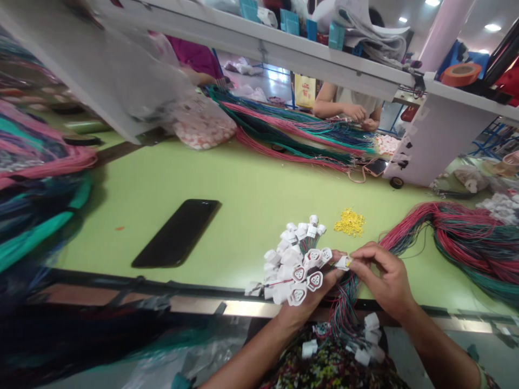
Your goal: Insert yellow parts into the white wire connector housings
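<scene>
My left hand grips a dense bunch of white three-pin plastic connectors, their wired ends fanned out over the fingers. My right hand pinches a small white connector between thumb and fingertips, close to my left fingers. Red and green wires hang from the bunch, down past the table edge. More white connectors lie on the patterned cloth over my lap.
A black phone and a small pile of yellow terminals lie on the green table. A red-green wire bundle lies at right. Across the table, a co-worker's hands work behind more wires beneath a white shelf.
</scene>
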Action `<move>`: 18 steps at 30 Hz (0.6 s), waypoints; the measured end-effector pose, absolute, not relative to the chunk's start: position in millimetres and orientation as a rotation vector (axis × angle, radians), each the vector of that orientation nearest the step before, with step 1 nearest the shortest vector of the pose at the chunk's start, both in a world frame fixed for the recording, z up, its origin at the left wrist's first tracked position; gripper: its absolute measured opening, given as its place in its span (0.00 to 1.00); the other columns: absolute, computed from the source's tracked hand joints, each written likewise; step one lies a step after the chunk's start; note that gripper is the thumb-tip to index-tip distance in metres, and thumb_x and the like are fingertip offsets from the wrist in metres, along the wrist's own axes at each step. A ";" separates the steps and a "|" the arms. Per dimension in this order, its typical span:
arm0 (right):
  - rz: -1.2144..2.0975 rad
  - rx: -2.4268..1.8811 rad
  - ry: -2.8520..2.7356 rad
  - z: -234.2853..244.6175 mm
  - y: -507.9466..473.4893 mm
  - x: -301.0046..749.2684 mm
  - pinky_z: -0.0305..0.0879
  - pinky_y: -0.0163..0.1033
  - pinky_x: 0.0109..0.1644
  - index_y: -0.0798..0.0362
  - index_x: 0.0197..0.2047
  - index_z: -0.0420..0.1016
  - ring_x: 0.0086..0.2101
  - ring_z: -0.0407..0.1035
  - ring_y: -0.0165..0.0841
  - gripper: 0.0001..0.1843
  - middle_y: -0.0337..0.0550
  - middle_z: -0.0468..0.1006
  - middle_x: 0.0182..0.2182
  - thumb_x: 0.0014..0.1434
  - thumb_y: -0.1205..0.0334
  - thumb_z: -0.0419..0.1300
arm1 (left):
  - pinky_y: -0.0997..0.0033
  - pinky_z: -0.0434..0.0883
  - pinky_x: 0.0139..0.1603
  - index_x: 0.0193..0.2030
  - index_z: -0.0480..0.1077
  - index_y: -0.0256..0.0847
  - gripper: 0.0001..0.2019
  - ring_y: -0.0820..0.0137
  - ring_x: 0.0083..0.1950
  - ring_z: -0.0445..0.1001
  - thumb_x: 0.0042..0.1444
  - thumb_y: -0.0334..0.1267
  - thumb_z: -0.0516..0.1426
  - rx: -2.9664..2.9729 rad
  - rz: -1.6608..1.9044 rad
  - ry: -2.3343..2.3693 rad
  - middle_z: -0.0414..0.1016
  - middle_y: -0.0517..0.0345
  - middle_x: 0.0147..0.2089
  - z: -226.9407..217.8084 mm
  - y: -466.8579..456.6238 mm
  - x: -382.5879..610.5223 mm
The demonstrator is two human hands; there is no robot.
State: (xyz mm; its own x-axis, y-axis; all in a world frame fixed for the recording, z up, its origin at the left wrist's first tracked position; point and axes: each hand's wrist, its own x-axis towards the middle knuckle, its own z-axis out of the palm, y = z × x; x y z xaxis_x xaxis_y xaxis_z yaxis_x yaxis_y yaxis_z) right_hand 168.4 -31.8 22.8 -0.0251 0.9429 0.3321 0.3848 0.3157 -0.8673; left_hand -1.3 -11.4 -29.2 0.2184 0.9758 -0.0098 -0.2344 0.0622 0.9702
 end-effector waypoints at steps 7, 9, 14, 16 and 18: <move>1.208 -1.197 -1.263 11.1 -24.8 169.8 0.76 0.38 0.39 0.52 0.36 0.80 0.32 0.77 0.32 0.11 0.42 0.83 0.32 0.55 0.54 0.71 | 0.57 0.74 0.52 0.38 0.81 0.46 0.07 0.56 0.46 0.79 0.50 0.34 0.67 1.095 1.129 0.915 0.83 0.51 0.42 -32.8 -11.8 -1.5; 1.225 -1.196 -1.256 11.0 -23.9 170.3 0.75 0.38 0.39 0.52 0.35 0.79 0.31 0.77 0.32 0.11 0.41 0.83 0.31 0.54 0.54 0.71 | 0.56 0.74 0.53 0.37 0.81 0.46 0.07 0.56 0.46 0.78 0.50 0.36 0.66 1.124 1.082 0.904 0.83 0.51 0.42 -32.2 -10.9 -1.2; 1.101 -1.241 -1.435 15.0 -25.9 168.8 0.71 0.36 0.35 0.51 0.39 0.78 0.30 0.72 0.30 0.09 0.40 0.80 0.31 0.59 0.55 0.67 | 0.55 0.73 0.52 0.38 0.80 0.45 0.08 0.57 0.43 0.79 0.49 0.37 0.67 1.047 1.102 0.912 0.83 0.51 0.40 -32.4 -9.1 0.2; 1.004 -1.253 -1.549 19.1 -26.0 168.1 0.68 0.34 0.32 0.50 0.43 0.77 0.28 0.69 0.29 0.11 0.38 0.78 0.30 0.58 0.57 0.68 | 0.56 0.73 0.51 0.39 0.80 0.45 0.10 0.57 0.43 0.79 0.48 0.37 0.68 1.023 1.122 0.916 0.83 0.51 0.41 -29.8 -8.9 -0.1; 0.868 -1.256 -1.670 25.2 -26.1 170.6 0.66 0.34 0.30 0.50 0.43 0.76 0.27 0.67 0.29 0.11 0.37 0.76 0.30 0.57 0.59 0.68 | 0.58 0.73 0.50 0.39 0.80 0.46 0.10 0.58 0.44 0.79 0.48 0.37 0.69 1.041 1.119 0.889 0.82 0.51 0.42 -25.1 -8.5 -2.2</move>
